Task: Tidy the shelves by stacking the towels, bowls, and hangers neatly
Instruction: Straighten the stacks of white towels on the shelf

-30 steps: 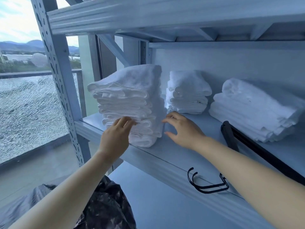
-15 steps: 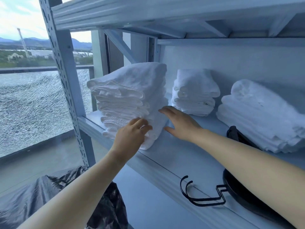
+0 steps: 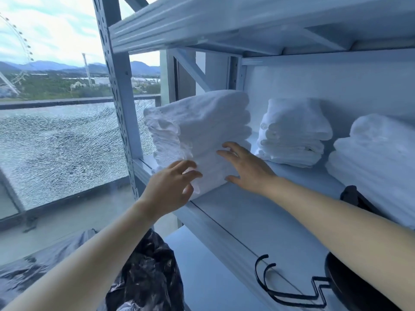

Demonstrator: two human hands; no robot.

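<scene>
Head view, hangers [image 3: 289, 295] part-hidden, hands [image 3: 167, 189] [image 3: 249, 169] seemingly touching towels [image 3: 202, 122]

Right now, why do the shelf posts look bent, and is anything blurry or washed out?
In the head view, the wide lens bows the shelf post; the left hand looks slightly smeared by motion; bright daylight washes out folds on the nearest towel stack.
</scene>
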